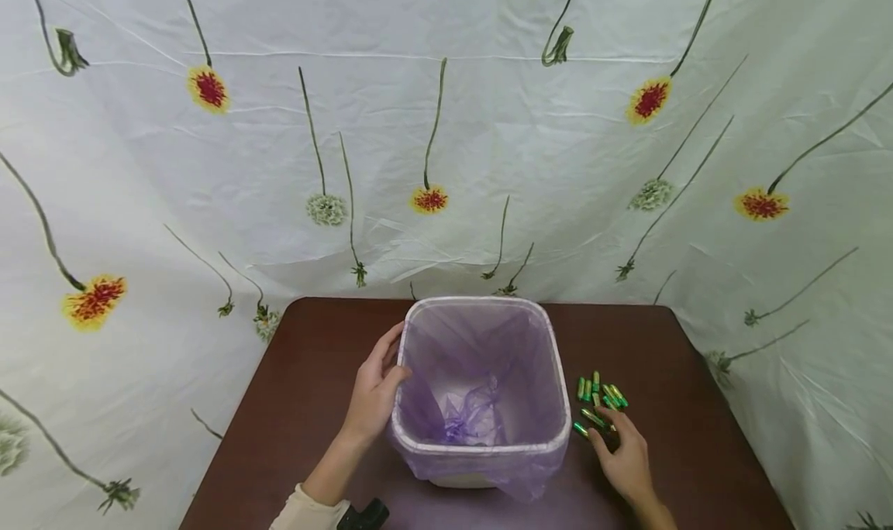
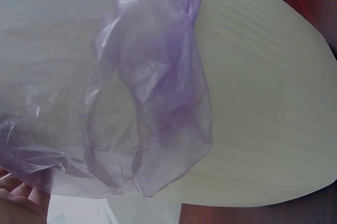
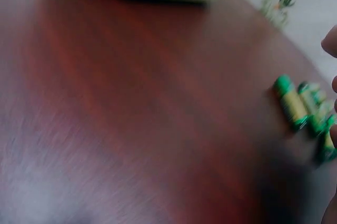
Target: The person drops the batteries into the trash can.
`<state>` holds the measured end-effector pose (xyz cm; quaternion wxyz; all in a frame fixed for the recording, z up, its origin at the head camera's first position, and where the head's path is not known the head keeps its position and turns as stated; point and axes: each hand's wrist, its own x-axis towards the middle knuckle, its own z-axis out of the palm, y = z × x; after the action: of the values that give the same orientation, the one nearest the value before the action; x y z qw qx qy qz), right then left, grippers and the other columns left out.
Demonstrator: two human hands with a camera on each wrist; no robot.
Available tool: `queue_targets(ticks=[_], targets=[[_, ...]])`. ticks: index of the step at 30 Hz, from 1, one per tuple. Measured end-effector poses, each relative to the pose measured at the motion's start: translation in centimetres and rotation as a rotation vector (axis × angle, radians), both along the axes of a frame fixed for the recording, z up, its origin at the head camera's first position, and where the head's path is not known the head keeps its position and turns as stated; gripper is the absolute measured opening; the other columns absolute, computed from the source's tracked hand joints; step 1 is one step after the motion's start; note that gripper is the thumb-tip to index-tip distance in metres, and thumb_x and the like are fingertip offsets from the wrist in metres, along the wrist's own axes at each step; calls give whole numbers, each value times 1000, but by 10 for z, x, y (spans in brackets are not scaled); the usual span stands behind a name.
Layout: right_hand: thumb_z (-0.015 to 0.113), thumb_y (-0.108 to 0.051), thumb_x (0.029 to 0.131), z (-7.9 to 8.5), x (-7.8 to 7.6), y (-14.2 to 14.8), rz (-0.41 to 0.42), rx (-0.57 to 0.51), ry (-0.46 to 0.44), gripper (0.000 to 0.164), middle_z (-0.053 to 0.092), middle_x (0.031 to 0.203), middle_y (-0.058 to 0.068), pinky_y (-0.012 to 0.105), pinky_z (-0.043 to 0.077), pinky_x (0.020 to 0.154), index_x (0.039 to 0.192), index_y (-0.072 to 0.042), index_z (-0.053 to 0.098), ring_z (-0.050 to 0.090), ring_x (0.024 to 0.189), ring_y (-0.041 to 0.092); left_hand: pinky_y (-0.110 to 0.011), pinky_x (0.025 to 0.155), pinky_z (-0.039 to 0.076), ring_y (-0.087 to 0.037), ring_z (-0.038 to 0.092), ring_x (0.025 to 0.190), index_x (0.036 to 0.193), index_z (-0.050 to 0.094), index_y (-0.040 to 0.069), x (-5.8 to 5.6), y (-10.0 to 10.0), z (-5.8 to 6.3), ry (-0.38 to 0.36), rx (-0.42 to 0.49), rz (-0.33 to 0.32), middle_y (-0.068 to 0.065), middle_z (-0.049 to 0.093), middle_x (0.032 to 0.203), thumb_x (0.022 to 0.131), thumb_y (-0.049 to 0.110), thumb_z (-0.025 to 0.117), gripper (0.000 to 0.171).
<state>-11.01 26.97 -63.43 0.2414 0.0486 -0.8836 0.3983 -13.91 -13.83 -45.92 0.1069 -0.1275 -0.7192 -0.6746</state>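
Bin stood upright, purple liner over its edge. Left hand clasped bin's left side; a tug might have loosened liner. Right hand, fingers parted, no hold visible, was at green batteries right of bin; a nudge could have rolled them.

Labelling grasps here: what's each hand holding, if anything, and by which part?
Left hand: the lined bin, by its left rim. Right hand: at the green cylinders; whether it pinches one can't be told.

Bin blocks table middle; way in free from above.
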Motion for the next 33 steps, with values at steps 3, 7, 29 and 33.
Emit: queue_targets(ticks=[3, 7, 29, 33], targets=[[83, 4, 79, -15, 3, -1, -28, 26, -11, 41, 69, 107, 12, 32, 51, 77, 118, 0, 72, 63, 91, 28, -22, 93, 49, -42, 55, 128, 154, 41, -4, 0, 0, 0, -6, 6, -7, -27, 49, 150, 87, -14, 50, 69], [83, 6, 76, -28, 1, -6, -41, 43, 8, 39, 69, 108, 12, 33, 51, 76, 113, 0, 72, 61, 90, 27, -23, 94, 49, -43, 54, 127, 154, 41, -4, 0, -1, 2, -8, 2, -4, -27, 49, 150, 88, -13, 50, 68], [70, 12, 88, -28, 1, -2, -91, 61, -28, 19, 63, 100, 15, 46, 47, 73, 105, 3, 69, 59, 89, 29, -21, 99, 45, -40, 46, 137, 155, 39, -7, 1, 3, 0, -2, -27, 6, -27, 43, 155, 89, -13, 50, 67], [72, 11, 87, -23, -1, -4, -110, 15, -25, 21, 62, 97, 10, 35, 47, 68, 105, 0, 72, 56, 81, 17, -21, 97, 46, -40, 47, 136, 155, 39, -6, 1, 3, 1, -1, -7, 10, -26, 44, 154, 89, -12, 50, 67]])
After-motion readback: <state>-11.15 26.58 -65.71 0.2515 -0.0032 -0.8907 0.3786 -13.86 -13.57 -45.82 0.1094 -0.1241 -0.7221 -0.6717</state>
